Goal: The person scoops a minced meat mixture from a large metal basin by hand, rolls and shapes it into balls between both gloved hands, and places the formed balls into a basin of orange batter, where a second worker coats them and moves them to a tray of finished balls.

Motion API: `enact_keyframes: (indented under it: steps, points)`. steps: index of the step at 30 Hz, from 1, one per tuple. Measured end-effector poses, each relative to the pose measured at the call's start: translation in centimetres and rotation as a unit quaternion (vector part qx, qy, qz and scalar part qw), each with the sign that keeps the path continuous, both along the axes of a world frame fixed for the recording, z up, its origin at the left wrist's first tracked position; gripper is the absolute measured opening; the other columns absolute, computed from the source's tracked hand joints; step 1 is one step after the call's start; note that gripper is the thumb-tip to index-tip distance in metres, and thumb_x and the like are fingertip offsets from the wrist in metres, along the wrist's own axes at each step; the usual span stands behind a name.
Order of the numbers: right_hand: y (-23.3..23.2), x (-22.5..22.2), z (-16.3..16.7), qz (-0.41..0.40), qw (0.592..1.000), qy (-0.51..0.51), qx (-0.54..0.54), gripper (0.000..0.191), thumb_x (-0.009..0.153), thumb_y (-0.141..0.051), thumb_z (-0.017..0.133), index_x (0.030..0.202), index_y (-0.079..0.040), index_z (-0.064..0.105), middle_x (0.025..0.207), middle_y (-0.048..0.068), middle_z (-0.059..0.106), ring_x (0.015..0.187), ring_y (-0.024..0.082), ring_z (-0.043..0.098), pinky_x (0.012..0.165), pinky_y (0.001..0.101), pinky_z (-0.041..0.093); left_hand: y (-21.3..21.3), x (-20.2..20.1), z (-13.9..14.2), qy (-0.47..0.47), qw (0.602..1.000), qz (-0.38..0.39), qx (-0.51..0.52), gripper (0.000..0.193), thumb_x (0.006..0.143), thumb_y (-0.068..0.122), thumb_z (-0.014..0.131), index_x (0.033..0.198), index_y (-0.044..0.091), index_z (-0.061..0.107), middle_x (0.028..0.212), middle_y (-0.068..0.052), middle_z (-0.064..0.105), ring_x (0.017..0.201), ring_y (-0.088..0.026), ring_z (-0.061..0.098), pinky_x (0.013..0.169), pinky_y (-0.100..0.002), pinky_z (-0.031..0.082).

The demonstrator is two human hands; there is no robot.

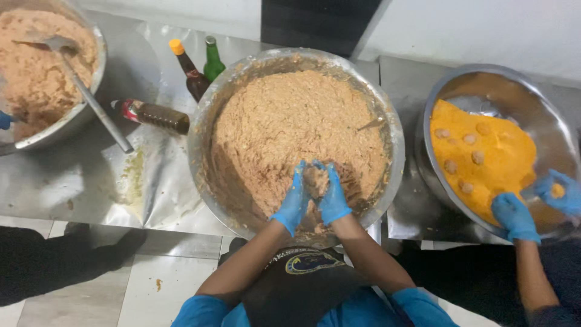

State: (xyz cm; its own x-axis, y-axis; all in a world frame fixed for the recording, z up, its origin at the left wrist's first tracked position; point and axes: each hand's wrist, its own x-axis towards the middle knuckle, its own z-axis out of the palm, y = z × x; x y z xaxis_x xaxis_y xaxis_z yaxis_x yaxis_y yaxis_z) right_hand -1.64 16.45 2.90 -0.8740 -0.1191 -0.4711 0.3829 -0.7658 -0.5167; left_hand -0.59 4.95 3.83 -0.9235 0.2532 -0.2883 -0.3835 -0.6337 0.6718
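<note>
Closest to me, at the bottom of the frame, are my two arms in blue sleeves. My left hand (pixel 291 203) and right hand (pixel 332 197) wear blue gloves. They meet at the low middle of the big bowl (pixel 387 115), and the fingers of both curl around a lump of brown mix (pixel 315 180), pressing it between them. The lump sits just above the rest of the brown mix (pixel 290 121) that fills this bowl in the middle of the frame.

At the right, another person's gloved hands (pixel 514 215) work over a metal bowl of orange crumbs (pixel 484 151) with small balls (pixel 478 157) lying on it. At the upper left stands a third bowl (pixel 72 115) with a ladle (pixel 91 100). Three bottles (pixel 193 75) rest on the shiny surface (pixel 72 181) between the bowls.
</note>
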Motion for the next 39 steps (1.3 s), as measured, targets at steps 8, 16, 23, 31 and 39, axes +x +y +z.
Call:
enact_keyframes:
  steps: [8, 16, 23, 31, 39]
  points:
    - [-0.7, 0.3, -0.4, -0.066, 0.992, 0.098, 0.042, 0.053, 0.118, -0.045, 0.047, 0.149, -0.004, 0.061, 0.134, 0.011, 0.065, 0.112, 0.022, 0.061, 0.099, 0.0384, 0.047, -2.9, -0.8, 1.2, 0.035, 0.985, 0.056, -0.158, 0.057, 0.108, 0.052, 0.041, 0.149, 0.013, 0.045, 0.15, -0.009, 0.049, 0.138, -0.024, 0.044, 0.116, -0.044, 0.034]
    - [1.2, 1.7, 2.0, -0.019, 0.892, 0.241, 0.382, 0.054, 0.109, -0.035, 0.049, 0.145, 0.005, 0.055, 0.148, 0.019, 0.059, 0.136, 0.032, 0.056, 0.117, 0.0428, 0.041, -3.1, -2.1, -2.8, -0.205, 0.944, 0.009, 0.258, 0.035, 0.106, 0.053, 0.053, 0.112, 0.023, 0.068, 0.101, -0.003, 0.073, 0.09, -0.022, 0.069, 0.08, -0.043, 0.057]
    - [-0.3, 4.2, 1.2, 0.18, 0.653, 0.506, 0.534, 0.054, 0.107, -0.028, 0.056, 0.149, 0.005, 0.051, 0.158, 0.025, 0.044, 0.149, 0.034, 0.04, 0.121, 0.0417, 0.031, -3.0, -2.6, -3.1, -0.179, 0.962, 0.054, 0.199, 0.045, 0.1, 0.055, 0.047, 0.101, 0.014, 0.067, 0.094, -0.009, 0.073, 0.086, -0.029, 0.069, 0.078, -0.046, 0.058]
    - [-0.5, 0.8, -0.4, -0.034, 0.997, 0.051, 0.051, 0.052, 0.102, -0.044, 0.049, 0.138, -0.008, 0.06, 0.135, 0.013, 0.064, 0.122, 0.03, 0.059, 0.104, 0.0462, 0.047, -1.9, -1.0, -0.4, 0.009, 0.998, 0.024, 0.056, 0.067, 0.102, 0.062, 0.035, 0.146, 0.014, 0.053, 0.141, -0.007, 0.059, 0.13, -0.021, 0.055, 0.115, -0.037, 0.041]
    - [-0.6, 0.7, 0.0, -0.046, 0.995, 0.067, 0.05, 0.05, 0.108, -0.041, 0.047, 0.143, -0.007, 0.055, 0.142, 0.013, 0.061, 0.131, 0.03, 0.054, 0.111, 0.0462, 0.043, -2.7, -1.4, 1.4, 0.027, 0.989, 0.074, -0.127, 0.06, 0.105, 0.055, 0.046, 0.146, 0.011, 0.051, 0.14, -0.011, 0.058, 0.128, -0.025, 0.054, 0.109, -0.04, 0.043]
